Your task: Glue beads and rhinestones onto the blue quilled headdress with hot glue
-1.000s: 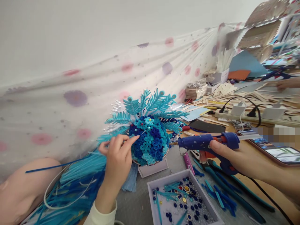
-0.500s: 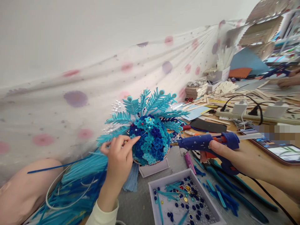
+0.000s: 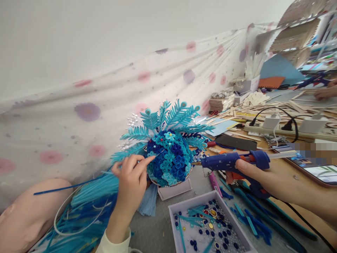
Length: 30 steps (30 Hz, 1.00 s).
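A round ornament (image 3: 170,160) covered in small blue and turquoise looped flowers stands in front of me, with turquoise feather-shaped fronds (image 3: 179,114) fanned out above it and a pale blue tassel (image 3: 148,201) below. Close to its left side, my left hand (image 3: 133,175) pinches a thin, pointed, pin-like piece (image 3: 159,153) whose tip reaches the flowers; its exact kind is unclear. On the other side my right hand (image 3: 252,172) grips a dark blue hot glue gun (image 3: 221,161), its nozzle pointing left near the ornament's right edge. A glue stick (image 3: 283,154) sticks out of its back.
In front lies a white tray (image 3: 172,225) with beads and turquoise strips. Pliers (image 3: 273,214) and blue scraps lie to its right, blue fuzzy strips (image 3: 86,214) at left. Farther right are a phone (image 3: 316,168), a power strip (image 3: 331,133), wooden sticks and another person's hand (image 3: 326,92).
The view has shifted slightly, so most things appear a little lower and to the right. My left fingertips have drawn back slightly leftward from the ornament; the glue gun stays by its right edge.
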{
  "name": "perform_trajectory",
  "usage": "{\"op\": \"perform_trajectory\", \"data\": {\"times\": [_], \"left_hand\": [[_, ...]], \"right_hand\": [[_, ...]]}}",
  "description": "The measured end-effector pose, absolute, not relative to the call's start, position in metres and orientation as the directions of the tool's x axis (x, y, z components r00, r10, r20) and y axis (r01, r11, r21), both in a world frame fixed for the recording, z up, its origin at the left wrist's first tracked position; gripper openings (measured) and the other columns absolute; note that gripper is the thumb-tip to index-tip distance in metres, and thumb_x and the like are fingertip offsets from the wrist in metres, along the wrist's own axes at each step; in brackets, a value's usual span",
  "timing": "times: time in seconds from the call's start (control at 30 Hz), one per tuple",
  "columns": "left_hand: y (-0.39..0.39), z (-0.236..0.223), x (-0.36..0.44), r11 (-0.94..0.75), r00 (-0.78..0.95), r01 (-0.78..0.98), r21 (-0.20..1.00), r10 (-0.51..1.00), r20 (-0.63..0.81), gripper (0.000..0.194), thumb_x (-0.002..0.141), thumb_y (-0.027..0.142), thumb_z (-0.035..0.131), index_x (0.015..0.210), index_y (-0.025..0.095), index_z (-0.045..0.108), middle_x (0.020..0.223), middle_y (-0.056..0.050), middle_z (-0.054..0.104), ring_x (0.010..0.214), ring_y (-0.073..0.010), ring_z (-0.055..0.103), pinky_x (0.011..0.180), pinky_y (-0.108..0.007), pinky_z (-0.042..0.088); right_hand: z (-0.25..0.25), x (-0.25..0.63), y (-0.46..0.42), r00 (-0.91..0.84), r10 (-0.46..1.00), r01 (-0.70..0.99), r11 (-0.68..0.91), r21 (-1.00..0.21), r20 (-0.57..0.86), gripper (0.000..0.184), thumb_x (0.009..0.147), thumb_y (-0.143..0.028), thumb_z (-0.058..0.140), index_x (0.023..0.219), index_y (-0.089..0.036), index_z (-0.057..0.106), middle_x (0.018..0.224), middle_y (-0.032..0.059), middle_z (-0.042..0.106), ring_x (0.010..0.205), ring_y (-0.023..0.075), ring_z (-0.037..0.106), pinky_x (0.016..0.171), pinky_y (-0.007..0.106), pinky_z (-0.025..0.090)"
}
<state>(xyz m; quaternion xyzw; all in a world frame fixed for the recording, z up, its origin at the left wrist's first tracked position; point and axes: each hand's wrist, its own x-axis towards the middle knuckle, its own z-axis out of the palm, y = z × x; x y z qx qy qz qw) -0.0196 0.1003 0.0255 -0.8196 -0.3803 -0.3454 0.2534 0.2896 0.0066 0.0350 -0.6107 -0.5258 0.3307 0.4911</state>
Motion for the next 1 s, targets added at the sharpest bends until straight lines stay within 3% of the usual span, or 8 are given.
{"op": "perform_trajectory", "data": {"times": [0.13, 0.33, 0.57, 0.63, 0.73, 0.8, 0.87, 1.0], "left_hand": [[0.099, 0.024, -0.026, -0.585, 0.476, 0.795, -0.160, 0.438, 0.762, 0.035, 0.101, 0.011, 0.047, 0.115, 0.031, 0.072, 0.090, -0.001, 0.069, 0.082, -0.0182, 0.062, 0.085, -0.042, 0.028], [0.096, 0.027, -0.026, -0.574, 0.458, 0.807, -0.135, 0.465, 0.758, 0.033, 0.101, 0.013, 0.047, 0.114, 0.030, 0.072, 0.090, -0.001, 0.070, 0.081, -0.0179, 0.062, 0.084, -0.041, 0.029], [0.096, 0.030, -0.014, -0.591, 0.420, 0.799, -0.108, 0.420, 0.805, 0.032, 0.099, 0.007, 0.051, 0.107, 0.026, 0.075, 0.087, 0.000, 0.067, 0.080, -0.0172, 0.060, 0.085, -0.041, 0.027], [0.096, 0.030, -0.013, -0.599, 0.416, 0.795, -0.096, 0.423, 0.805, 0.031, 0.099, 0.007, 0.051, 0.106, 0.026, 0.075, 0.087, 0.000, 0.067, 0.080, -0.0175, 0.060, 0.085, -0.041, 0.026], [0.096, 0.030, -0.011, -0.611, 0.399, 0.789, -0.058, 0.438, 0.806, 0.027, 0.100, 0.011, 0.051, 0.103, 0.026, 0.073, 0.087, 0.000, 0.068, 0.080, -0.0186, 0.061, 0.085, -0.041, 0.026], [0.096, 0.030, -0.009, -0.619, 0.383, 0.785, -0.027, 0.451, 0.806, 0.023, 0.100, 0.014, 0.052, 0.102, 0.026, 0.071, 0.089, 0.000, 0.070, 0.082, -0.0195, 0.062, 0.085, -0.041, 0.027], [0.096, 0.029, -0.008, -0.622, 0.362, 0.783, 0.001, 0.458, 0.812, 0.018, 0.100, 0.016, 0.054, 0.102, 0.025, 0.069, 0.091, 0.000, 0.072, 0.084, -0.0203, 0.063, 0.085, -0.040, 0.028], [0.097, 0.028, -0.006, -0.624, 0.305, 0.779, 0.060, 0.460, 0.834, 0.010, 0.099, 0.019, 0.057, 0.100, 0.025, 0.065, 0.087, 0.001, 0.073, 0.083, -0.0207, 0.065, 0.087, -0.041, 0.029]], "right_hand": [[0.036, 0.290, 0.006, 0.204, 0.978, 0.253, -0.018, -0.967, 0.035, 0.049, 0.068, -0.075, 0.066, 0.064, -0.027, 0.071, 0.062, 0.0054, 0.065, 0.061, 0.0252, 0.058, 0.045, 0.032, 0.042], [0.036, 0.289, 0.006, 0.186, 0.973, 0.200, 0.096, -0.975, 0.134, 0.049, 0.070, -0.072, 0.070, 0.051, -0.028, 0.063, 0.049, 0.0049, 0.055, 0.082, 0.0328, 0.065, 0.065, 0.038, 0.055], [0.017, 0.302, 0.012, 0.152, 0.959, 0.247, 0.197, -0.949, 0.238, 0.055, 0.072, -0.081, 0.065, 0.057, -0.028, 0.066, 0.055, 0.0060, 0.061, 0.077, 0.0325, 0.066, 0.065, 0.040, 0.058], [0.014, 0.305, 0.016, 0.073, 0.958, 0.251, 0.252, -0.935, 0.278, 0.053, 0.077, -0.078, 0.064, 0.059, -0.027, 0.068, 0.060, 0.0065, 0.065, 0.079, 0.0317, 0.068, 0.068, 0.040, 0.058], [0.021, 0.300, 0.025, 0.005, 0.940, 0.255, 0.329, -0.909, 0.342, 0.042, 0.080, -0.068, 0.068, 0.077, -0.027, 0.073, 0.069, 0.0049, 0.069, 0.069, 0.0267, 0.066, 0.059, 0.036, 0.054], [0.033, 0.288, 0.034, -0.035, 0.906, 0.303, 0.411, -0.859, 0.422, 0.031, 0.080, -0.057, 0.073, 0.085, -0.027, 0.072, 0.067, 0.0022, 0.066, 0.061, 0.0225, 0.059, 0.051, 0.032, 0.046], [0.049, 0.273, 0.044, -0.085, 0.855, 0.394, 0.500, -0.771, 0.511, 0.021, 0.081, -0.045, 0.073, 0.078, -0.025, 0.065, 0.064, -0.0004, 0.059, 0.056, 0.0182, 0.052, 0.048, 0.029, 0.038], [0.074, 0.245, 0.063, -0.169, 0.726, 0.574, 0.622, -0.532, 0.666, 0.028, 0.083, -0.038, 0.069, 0.070, -0.023, 0.050, 0.070, -0.0008, 0.052, 0.060, 0.0154, 0.047, 0.054, 0.029, 0.035]]}}
